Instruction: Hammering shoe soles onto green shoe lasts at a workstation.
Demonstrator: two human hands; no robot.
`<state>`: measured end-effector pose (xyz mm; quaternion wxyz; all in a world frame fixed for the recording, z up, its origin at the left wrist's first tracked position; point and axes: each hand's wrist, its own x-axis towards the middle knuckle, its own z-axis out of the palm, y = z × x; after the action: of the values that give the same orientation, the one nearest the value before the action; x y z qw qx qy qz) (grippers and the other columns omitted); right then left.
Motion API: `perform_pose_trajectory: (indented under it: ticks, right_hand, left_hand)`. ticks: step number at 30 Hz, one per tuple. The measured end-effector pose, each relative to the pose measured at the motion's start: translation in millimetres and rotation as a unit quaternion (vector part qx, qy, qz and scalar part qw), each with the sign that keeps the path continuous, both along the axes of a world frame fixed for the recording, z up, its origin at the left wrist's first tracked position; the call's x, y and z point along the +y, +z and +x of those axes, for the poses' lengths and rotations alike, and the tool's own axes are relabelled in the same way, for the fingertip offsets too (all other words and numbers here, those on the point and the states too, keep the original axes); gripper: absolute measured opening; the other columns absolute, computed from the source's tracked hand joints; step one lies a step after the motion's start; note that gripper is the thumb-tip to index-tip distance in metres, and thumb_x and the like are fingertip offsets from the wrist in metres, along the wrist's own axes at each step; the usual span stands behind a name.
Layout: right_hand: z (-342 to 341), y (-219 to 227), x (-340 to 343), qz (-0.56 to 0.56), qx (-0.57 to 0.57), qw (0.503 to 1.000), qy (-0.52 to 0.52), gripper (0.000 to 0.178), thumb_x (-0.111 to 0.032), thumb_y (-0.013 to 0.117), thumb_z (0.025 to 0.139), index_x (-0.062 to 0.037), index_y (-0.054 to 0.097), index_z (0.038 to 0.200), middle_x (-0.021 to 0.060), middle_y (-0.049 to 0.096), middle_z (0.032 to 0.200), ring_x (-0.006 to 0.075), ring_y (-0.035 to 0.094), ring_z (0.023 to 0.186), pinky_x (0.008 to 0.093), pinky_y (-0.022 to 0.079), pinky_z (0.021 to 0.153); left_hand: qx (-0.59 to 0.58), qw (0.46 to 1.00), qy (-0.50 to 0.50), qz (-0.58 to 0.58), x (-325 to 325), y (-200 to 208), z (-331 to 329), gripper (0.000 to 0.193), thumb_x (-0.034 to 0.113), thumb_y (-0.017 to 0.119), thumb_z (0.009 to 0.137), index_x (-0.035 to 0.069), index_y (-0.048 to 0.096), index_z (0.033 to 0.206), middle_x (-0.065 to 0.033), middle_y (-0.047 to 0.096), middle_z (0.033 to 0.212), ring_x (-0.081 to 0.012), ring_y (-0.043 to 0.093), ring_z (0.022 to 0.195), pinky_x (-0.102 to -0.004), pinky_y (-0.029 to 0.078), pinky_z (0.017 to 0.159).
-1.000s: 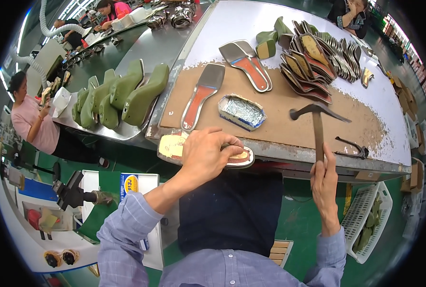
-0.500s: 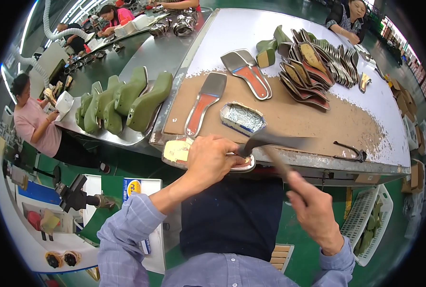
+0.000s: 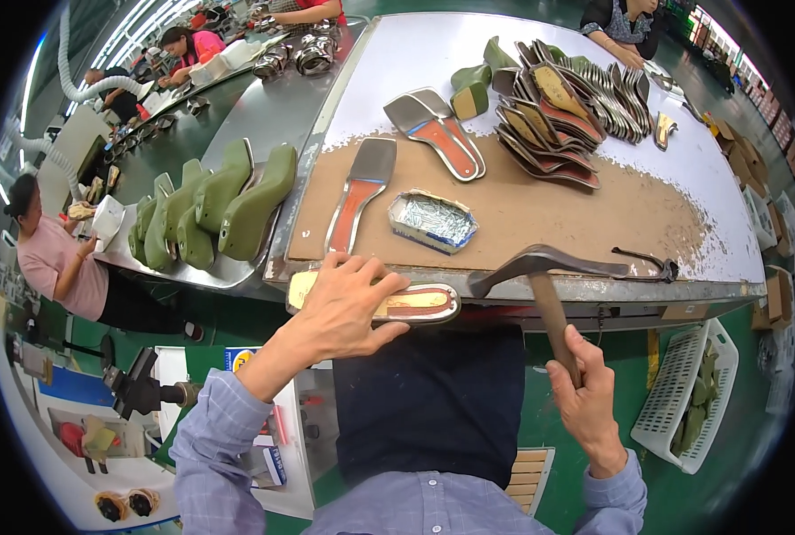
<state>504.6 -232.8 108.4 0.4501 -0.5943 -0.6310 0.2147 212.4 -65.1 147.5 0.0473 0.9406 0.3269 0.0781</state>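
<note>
My left hand point(image 3: 348, 303) grips a shoe last with an insole on it point(image 3: 426, 303), at the table's near edge. Its fingers curl over the pale yellow part; the brown-red strip at the right end is uncovered. My right hand point(image 3: 584, 388) is closed round the wooden handle of a hammer point(image 3: 549, 260), whose dark curved head is raised to the right of the last, apart from it. Beyond the last lie a single grey and orange-red insole point(image 3: 359, 192) and an open box of small nails point(image 3: 418, 239). To the right, pincers point(image 3: 656, 266) rest near the edge.
The table point(image 3: 388, 53) carries brown board point(image 3: 611, 209), more insoles point(image 3: 437, 134) and a large insole pile point(image 3: 549, 134). Green lasts point(image 3: 255, 201) stand on a metal tray at left. A white crate point(image 3: 718, 392) sits at lower right. Other people work at left and far side.
The hammer has swung away to the right, off the last, with my right hand. My left hand has shifted left along the last, baring its right end. The whole view has shifted slightly.
</note>
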Motion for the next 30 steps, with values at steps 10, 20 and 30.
perform_pose_trajectory:
  ticks: [10,20,30]
  right_hand:
    - [-17.2,35.6,13.5,0.063,-0.118,0.989,0.055,0.038,-0.007,0.069,0.084,-0.0022,0.058,0.121,0.0124,0.066,0.082,0.0200,0.065,0.073,0.0354,0.053,0.061]
    - [-26.8,40.4,6.8,0.127,-0.155,0.980,-0.006,0.047,-0.003,0.068,0.084,-0.0042,0.051,0.128,0.0149,0.067,0.089,0.0219,0.066,0.077,0.0315,0.053,0.069]
    - [-31.5,19.1,18.6,0.021,-0.108,0.992,0.064,0.041,-0.003,0.068,0.085,-0.0067,0.057,0.125,0.0172,0.066,0.085,0.0249,0.066,0.068,0.0316,0.051,0.060]
  left_hand:
    - [-0.020,0.999,-0.011,0.030,-3.2,-5.9,2.7,0.045,0.040,0.073,0.076,0.010,0.059,0.106,-0.0095,0.057,0.096,-0.0261,0.056,0.094,-0.0410,0.036,0.086]
    - [-0.009,0.999,-0.022,0.029,-1.9,-8.1,-1.5,0.046,0.042,0.071,0.077,0.009,0.057,0.107,-0.0104,0.056,0.096,-0.0270,0.056,0.094,-0.0412,0.038,0.082]
    - [0.001,0.999,-0.031,0.016,1.1,-5.6,0.8,0.047,0.042,0.070,0.077,0.008,0.057,0.107,-0.0103,0.057,0.098,-0.0271,0.056,0.096,-0.0414,0.038,0.083]
